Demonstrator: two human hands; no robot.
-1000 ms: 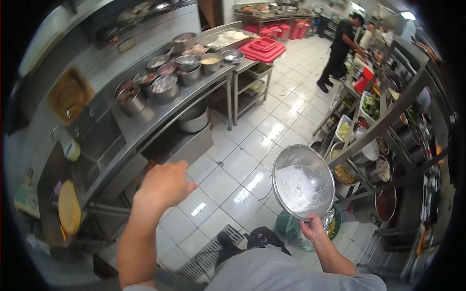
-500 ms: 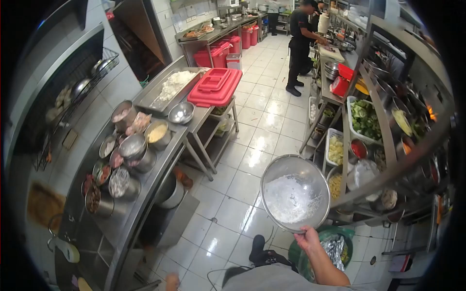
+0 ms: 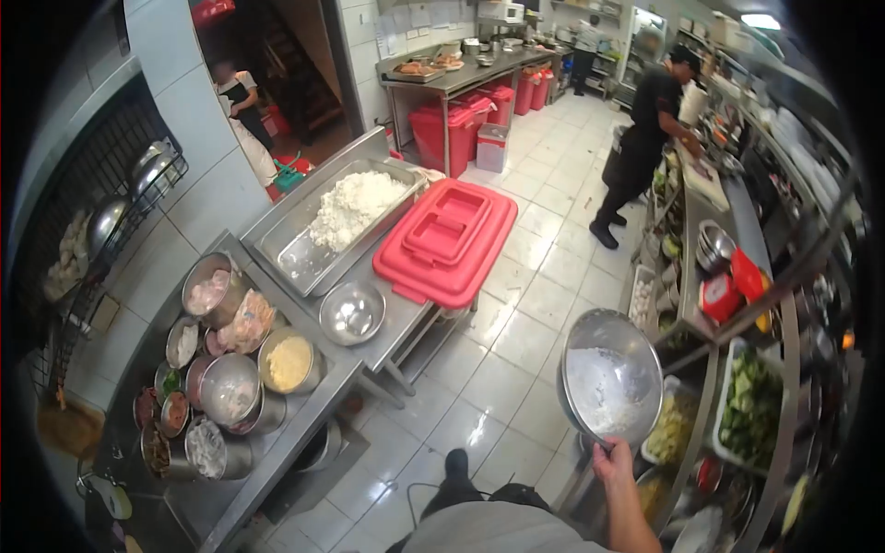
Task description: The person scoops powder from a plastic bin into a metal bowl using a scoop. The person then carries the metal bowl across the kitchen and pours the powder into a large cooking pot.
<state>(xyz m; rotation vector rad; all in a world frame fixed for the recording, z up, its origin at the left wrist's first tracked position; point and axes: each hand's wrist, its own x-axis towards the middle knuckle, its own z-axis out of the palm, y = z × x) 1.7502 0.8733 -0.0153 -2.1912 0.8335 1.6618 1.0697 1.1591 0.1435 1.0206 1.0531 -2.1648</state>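
Note:
My right hand (image 3: 612, 461) grips the near rim of a large metal mixing bowl (image 3: 636, 401), tilted, with white powder (image 3: 599, 382) spread over its inside. The bowl hangs over the tiled floor, beside the shelving on the right. My left hand is out of view. Ahead to the left, a steel counter carries a deep metal tray (image 3: 295, 263) with a heap of white grains or crumbs (image 3: 355, 207). Next to it are a red plastic lid (image 3: 479, 249) and a small empty metal bowl (image 3: 352, 311).
Several metal pots, one with yellow crumbs (image 3: 289, 361), crowd the left counter. On the right, a shelf holds a white bin of green vegetables (image 3: 749, 405). A person in black (image 3: 645, 138) stands at the right-hand worktop; another person (image 3: 241, 101) is in the doorway.
I have moved forward, and the counter with the tray appears closer. The bowl in my right hand is farther right and more tilted. My left hand has left the view.

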